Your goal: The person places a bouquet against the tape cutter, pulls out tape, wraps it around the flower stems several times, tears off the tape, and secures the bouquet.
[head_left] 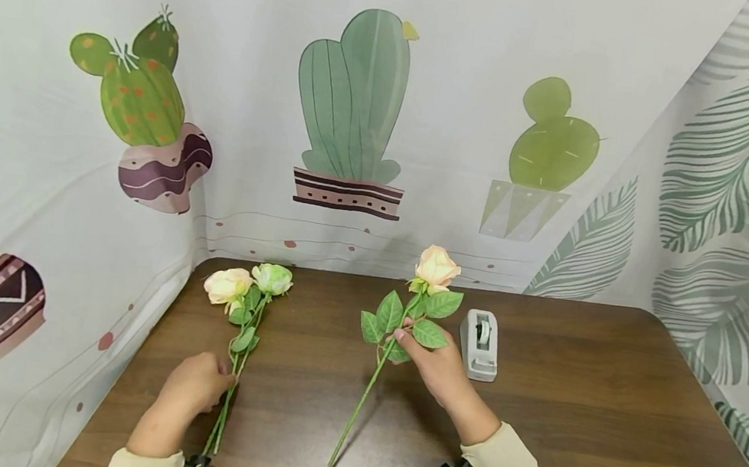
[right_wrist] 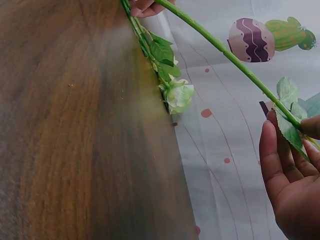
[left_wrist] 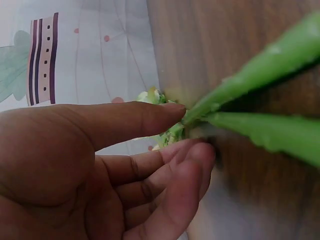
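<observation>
My right hand (head_left: 434, 365) pinches the upper stem of a peach rose (head_left: 437, 268), just below the bloom among its green leaves. The bare stem slants down to the left in front of me. At the left, my left hand (head_left: 192, 385) pinches the stems of a pale cream-yellow rose (head_left: 227, 286) and a green-white rose (head_left: 273, 279), which lie close together. In the left wrist view, two green stems (left_wrist: 265, 131) spread apart from the thumb and fingertips. The right wrist view shows the green-white bloom (right_wrist: 178, 96) beyond the table's edge.
A light grey tape dispenser (head_left: 479, 367) stands on the brown wooden table (head_left: 576, 411), just right of my right hand. Behind and to the left hangs a white cloth (head_left: 457, 120) printed with cacti and leaves.
</observation>
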A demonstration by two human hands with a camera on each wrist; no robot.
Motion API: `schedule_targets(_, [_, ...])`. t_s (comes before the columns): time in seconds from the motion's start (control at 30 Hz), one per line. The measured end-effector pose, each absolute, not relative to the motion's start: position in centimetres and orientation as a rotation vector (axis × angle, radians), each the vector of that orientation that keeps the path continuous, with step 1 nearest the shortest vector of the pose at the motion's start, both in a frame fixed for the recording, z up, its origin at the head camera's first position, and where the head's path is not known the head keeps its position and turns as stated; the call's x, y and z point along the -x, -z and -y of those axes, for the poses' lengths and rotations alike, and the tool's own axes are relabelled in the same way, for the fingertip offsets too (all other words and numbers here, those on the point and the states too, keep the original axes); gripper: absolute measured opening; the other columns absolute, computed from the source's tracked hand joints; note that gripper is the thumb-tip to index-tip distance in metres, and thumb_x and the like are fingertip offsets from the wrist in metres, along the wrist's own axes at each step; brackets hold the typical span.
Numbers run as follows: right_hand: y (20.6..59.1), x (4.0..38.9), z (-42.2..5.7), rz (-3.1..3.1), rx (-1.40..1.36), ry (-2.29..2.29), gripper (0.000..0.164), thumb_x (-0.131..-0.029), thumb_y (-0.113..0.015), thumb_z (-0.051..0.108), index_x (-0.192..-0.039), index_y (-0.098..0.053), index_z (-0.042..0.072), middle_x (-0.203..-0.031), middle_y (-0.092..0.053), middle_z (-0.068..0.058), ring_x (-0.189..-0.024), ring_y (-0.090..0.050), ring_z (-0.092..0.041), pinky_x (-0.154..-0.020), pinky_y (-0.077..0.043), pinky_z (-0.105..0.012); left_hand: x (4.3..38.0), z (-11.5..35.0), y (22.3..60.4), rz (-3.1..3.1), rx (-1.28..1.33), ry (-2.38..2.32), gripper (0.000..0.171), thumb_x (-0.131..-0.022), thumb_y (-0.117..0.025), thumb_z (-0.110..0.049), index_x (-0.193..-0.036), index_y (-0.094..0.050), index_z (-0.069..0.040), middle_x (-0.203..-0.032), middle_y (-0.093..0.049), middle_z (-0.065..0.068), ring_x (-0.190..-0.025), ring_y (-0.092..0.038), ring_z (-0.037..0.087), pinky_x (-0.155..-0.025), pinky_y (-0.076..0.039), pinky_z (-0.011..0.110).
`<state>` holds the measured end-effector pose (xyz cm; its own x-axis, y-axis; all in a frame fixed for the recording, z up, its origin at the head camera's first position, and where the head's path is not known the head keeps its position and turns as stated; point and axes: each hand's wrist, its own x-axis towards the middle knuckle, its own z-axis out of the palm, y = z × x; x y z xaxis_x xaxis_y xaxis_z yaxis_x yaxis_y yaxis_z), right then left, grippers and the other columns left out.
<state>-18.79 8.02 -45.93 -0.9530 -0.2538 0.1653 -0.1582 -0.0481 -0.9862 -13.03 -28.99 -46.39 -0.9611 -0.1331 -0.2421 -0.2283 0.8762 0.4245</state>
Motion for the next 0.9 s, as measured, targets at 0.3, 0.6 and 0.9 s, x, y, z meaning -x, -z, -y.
schedule_targets(0.3, [45.96, 18.80, -7.93, -2.128, 0.441, 2.188, 0.032, -0.099, -0.063, 0.010, -0.122, -0.062, -0.011, -0.108, -0.068, -0.036, -0.077, -0.071, -0.008, -0.072, -0.062, -0.036, 13.28, 29.24, 46.58, -2.785, 0.338, -0.684, 0.021, -0.091, -0.060, -0.011, -0.070, -0.055, -0.012, -0.056, -0.057, 0.003, -0.049, -0.059, 0.014, -0.050, -0.046, 0.029])
schedule_targets(0.6, [46.14, 18.85, -7.90, -2.104, 0.464, 2.203, 0.031, -0.099, -0.063, 0.009, -0.122, -0.061, -0.012, -0.107, -0.067, -0.038, -0.079, -0.071, -0.008, -0.073, -0.062, -0.042, 13.10, 29.24, 46.48, -2.797, 0.331, -0.714, 0.020, -0.093, -0.059, -0.010, -0.073, -0.056, -0.010, -0.064, -0.057, 0.006, -0.051, -0.062, 0.014, -0.052, -0.049, 0.028])
schedule_targets(0.9, [46.36, 18.95, -7.93, -2.130, 0.421, 2.177, 0.032, -0.099, -0.064, 0.011, -0.122, -0.062, -0.010, -0.108, -0.069, -0.036, -0.079, -0.071, -0.008, -0.074, -0.062, -0.041, 12.95, 29.22, 45.68, -2.811, 0.311, -0.718, 0.013, -0.093, -0.053, -0.009, -0.080, -0.056, -0.009, -0.065, -0.060, 0.007, -0.052, -0.064, 0.014, -0.055, -0.045, 0.030])
